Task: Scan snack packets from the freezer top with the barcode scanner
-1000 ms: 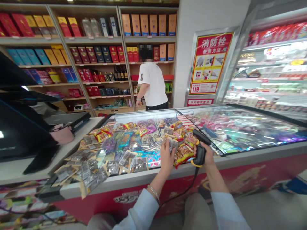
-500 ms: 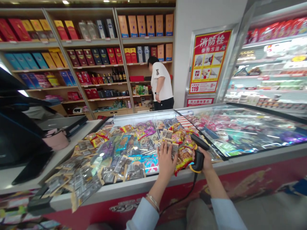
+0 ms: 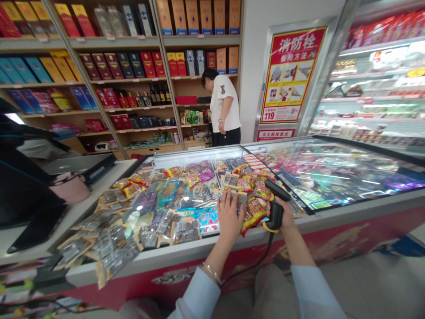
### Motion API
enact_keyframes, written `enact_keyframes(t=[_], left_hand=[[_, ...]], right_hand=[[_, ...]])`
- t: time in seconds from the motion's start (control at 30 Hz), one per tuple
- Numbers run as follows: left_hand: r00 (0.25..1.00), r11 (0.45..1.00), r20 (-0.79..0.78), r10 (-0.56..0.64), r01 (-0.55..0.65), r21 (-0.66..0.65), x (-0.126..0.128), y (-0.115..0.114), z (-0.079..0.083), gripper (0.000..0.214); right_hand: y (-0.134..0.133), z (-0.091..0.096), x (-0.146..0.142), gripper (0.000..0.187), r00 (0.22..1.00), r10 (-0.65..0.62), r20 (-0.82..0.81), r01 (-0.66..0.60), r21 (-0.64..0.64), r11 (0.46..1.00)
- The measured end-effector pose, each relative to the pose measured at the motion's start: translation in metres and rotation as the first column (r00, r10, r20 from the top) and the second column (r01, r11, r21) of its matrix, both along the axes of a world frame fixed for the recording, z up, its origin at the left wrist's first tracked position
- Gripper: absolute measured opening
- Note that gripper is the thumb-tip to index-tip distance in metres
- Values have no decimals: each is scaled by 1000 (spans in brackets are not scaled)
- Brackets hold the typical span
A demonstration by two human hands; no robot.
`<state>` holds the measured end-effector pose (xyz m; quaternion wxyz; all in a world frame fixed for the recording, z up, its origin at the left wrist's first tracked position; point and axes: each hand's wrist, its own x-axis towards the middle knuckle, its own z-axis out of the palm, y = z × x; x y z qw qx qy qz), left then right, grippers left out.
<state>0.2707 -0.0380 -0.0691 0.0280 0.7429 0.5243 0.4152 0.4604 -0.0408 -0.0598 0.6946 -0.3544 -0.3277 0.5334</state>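
Pale blue sleeves [image 3: 198,296], silver bracelet [image 3: 211,272]

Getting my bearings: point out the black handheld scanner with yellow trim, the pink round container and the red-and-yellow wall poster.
Black handheld scanner with yellow trim [image 3: 276,211], head view, on its handle.
Pink round container [image 3: 70,189], head view, on its side wall.
Red-and-yellow wall poster [image 3: 292,79], head view, on its middle.

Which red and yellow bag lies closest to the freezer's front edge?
The bag between the left hand and the right hand; its corner reaches the front rim, while other red and yellow bags lie farther back.
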Motion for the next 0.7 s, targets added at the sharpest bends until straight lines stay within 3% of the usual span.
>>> enact_keyframes(t=[0.27, 0.4, 0.53, 0.7], left_hand=[[999, 1000, 36, -3, 3, -11, 1, 0, 2, 44], [996, 1000, 89, 0, -2, 22, -14, -10, 8, 43], [988, 994, 129, 80, -89, 61, -63, -19, 20, 43], [933, 962, 250, 260, -273, 15, -155, -21, 31, 41]], right_hand=[[-1, 4, -3, 30, 999, -24, 45, 22, 44, 999], [-5, 7, -7, 28, 993, -38, 108, 33, 46, 998], [-13, 17, -20, 25, 985, -5, 172, -3, 48, 999], [-22, 35, -67, 25, 988, 98, 120, -109, 87, 990]])
